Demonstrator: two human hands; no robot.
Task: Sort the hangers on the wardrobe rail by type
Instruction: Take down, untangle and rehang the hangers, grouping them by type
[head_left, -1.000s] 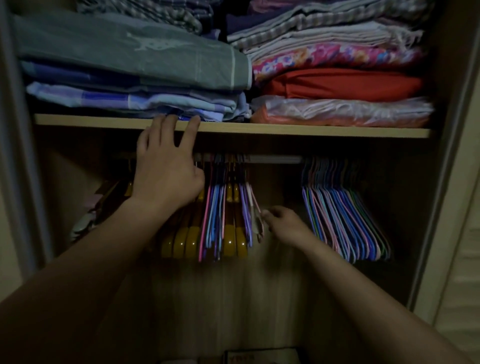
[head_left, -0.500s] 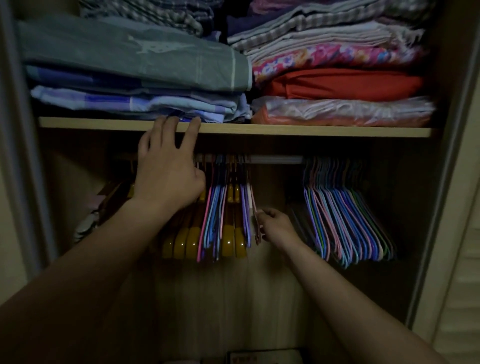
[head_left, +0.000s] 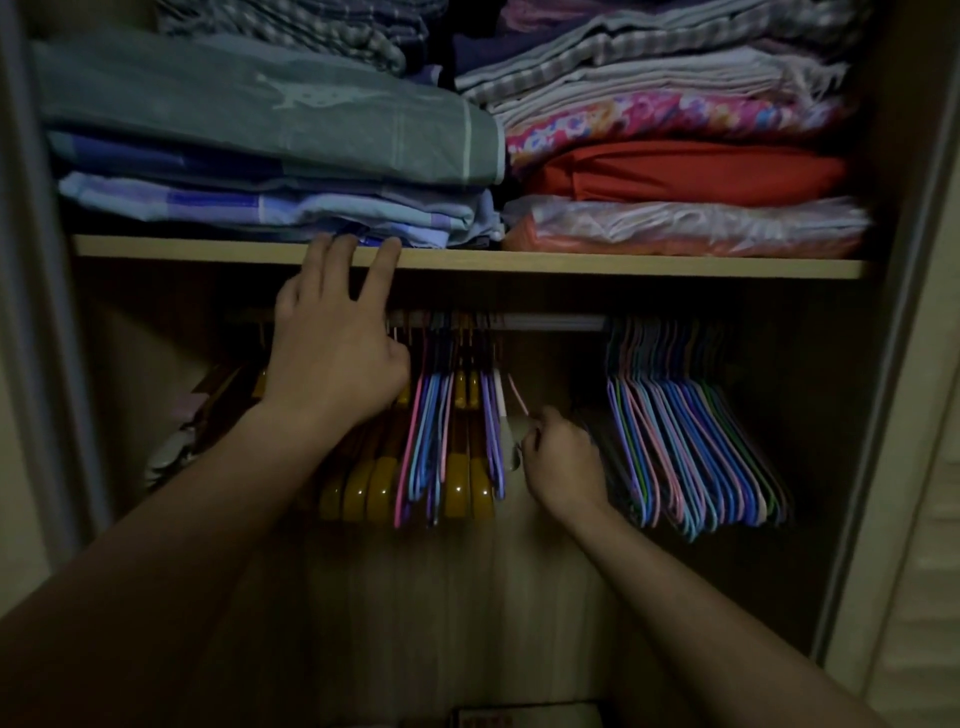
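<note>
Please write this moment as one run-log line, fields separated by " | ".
left hand: fingers on wooden shelf edge | right hand: pinches thin pink wire hanger | sorted thin coloured hangers: right of rail

A metal wardrobe rail (head_left: 550, 323) runs across under the shelf, carrying two bunches of hangers. The left bunch mixes thick yellow-brown hangers (head_left: 382, 491) with thin wire hangers (head_left: 426, 447) in pink, blue and purple, all hanging close together. At its right edge one pink wire hanger (head_left: 517, 395) tilts out from the rest. Well apart to the right hangs a tight group of thin coloured hangers (head_left: 691, 447), blue, pink and green, fanned slantwise.
</note>
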